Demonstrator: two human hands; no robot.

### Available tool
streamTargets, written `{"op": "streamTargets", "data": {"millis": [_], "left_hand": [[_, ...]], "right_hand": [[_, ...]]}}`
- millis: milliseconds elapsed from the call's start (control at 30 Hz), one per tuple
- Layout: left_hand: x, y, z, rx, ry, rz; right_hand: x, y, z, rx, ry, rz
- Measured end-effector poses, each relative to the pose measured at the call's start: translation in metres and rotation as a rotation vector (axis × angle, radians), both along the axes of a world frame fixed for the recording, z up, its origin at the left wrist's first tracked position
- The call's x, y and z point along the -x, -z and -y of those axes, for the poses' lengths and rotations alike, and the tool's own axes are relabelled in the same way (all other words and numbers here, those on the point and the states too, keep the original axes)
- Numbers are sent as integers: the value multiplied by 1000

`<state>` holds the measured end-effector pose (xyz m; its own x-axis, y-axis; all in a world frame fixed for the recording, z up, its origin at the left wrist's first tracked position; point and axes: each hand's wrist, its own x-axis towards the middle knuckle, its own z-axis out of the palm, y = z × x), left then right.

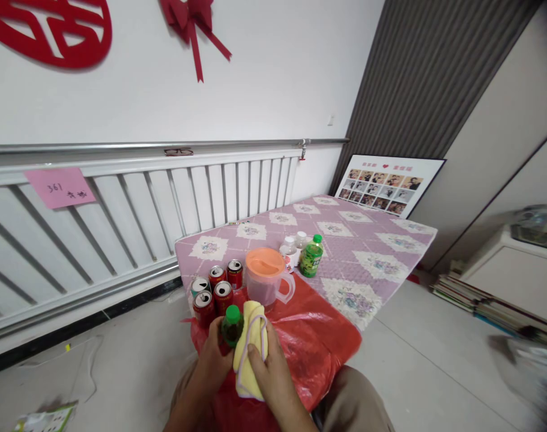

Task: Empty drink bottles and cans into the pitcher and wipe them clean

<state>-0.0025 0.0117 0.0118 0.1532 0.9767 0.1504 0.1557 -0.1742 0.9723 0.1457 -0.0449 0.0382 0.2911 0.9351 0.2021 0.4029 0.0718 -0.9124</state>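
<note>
My left hand (215,355) is wrapped round a green-capped plastic bottle (232,327), held upright over the red plastic sheet (307,327). In my right hand (273,366) is a folded yellow cloth (250,360) with a purple edge, pressed against the bottle's right side. The bottle's lower part is hidden by the hand and cloth. Several opened drink cans (223,294) stand just beyond my left hand. Behind the cloth sits a clear plastic pitcher (262,291) with an orange lid (265,262), its handle pointing right.
Right of the pitcher stand a green-labelled bottle (311,258) and two small white-capped bottles (289,252). A patterned cloth (367,267) covers the table. A white radiator (138,210) runs along the wall, and a photo board (385,185) leans at the far end.
</note>
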Motion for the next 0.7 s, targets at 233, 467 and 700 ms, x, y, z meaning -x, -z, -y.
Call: {"op": "streamTargets", "data": {"millis": [233, 467, 700], "left_hand": [[3, 6, 1, 3, 80, 26], [-2, 12, 0, -112, -138, -84], [-4, 0, 1, -124, -145, -112]], "right_hand": [[-7, 37, 1, 75, -3, -45], [-2, -16, 3, -12, -26, -29], [6, -29, -1, -80, -26, 37]]}}
